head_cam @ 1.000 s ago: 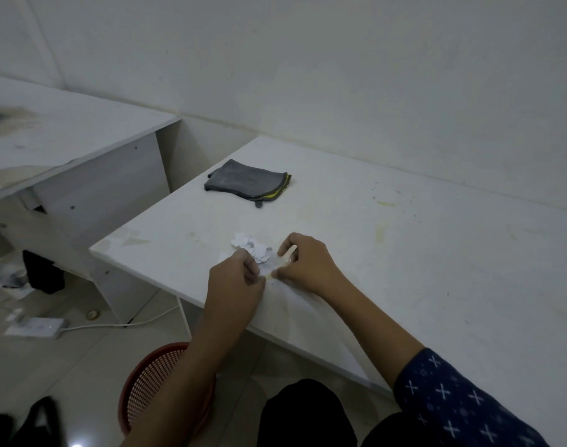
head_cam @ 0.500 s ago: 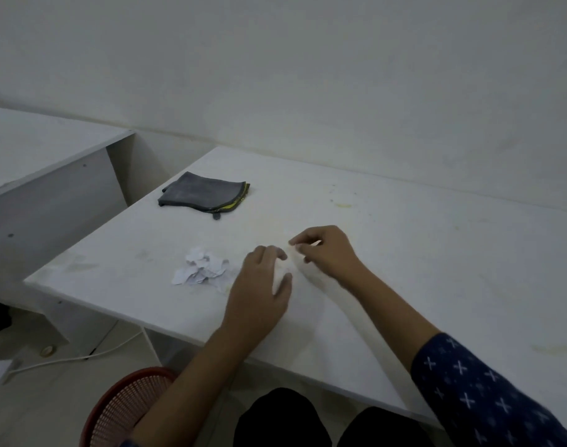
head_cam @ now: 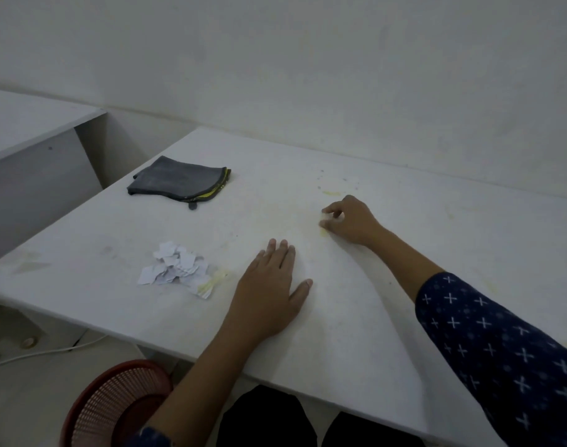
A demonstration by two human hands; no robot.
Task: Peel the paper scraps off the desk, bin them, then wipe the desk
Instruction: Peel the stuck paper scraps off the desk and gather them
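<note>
Several torn paper scraps [head_cam: 176, 269] already lie loose in a small heap near the left front part of the table [head_cam: 340, 337], so by my reading the peeling is well under way but not finished, and neither the binning nor the wiping has begun. The right hand [head_cam: 351, 221] is out toward the middle of the table, its fingers [head_cam: 332, 209] curled in against the thumb around a tiny pale fragment [head_cam: 324, 217] at the surface; whether that bit is lifted free or stuck down is too small to tell. The left hand [head_cam: 269, 285] lies flat on the table just right of the heap, fingers straight and spread, holding nothing, seemingly bracing. The heap is thin white paper, ragged-edged and crumpled, some pieces showing yellowish streaks that look like dried glue. Similar yellow smears [head_cam: 332, 190] mark the matt white table surface beyond the right hand, along with faint grey smudges, which suggests the wipe will need some rubbing. A folded grey cloth [head_cam: 179, 180] with a yellow-trimmed edge, soft and slightly rumpled, lies untouched toward the back left corner, well apart from both hands. Below the front edge stands a round red basket [head_cam: 114, 404] with a slatted plastic wall, presumably the bin; what it holds cannot be made out. A second white table [head_cam: 34, 124] stands apart at the far left.
</note>
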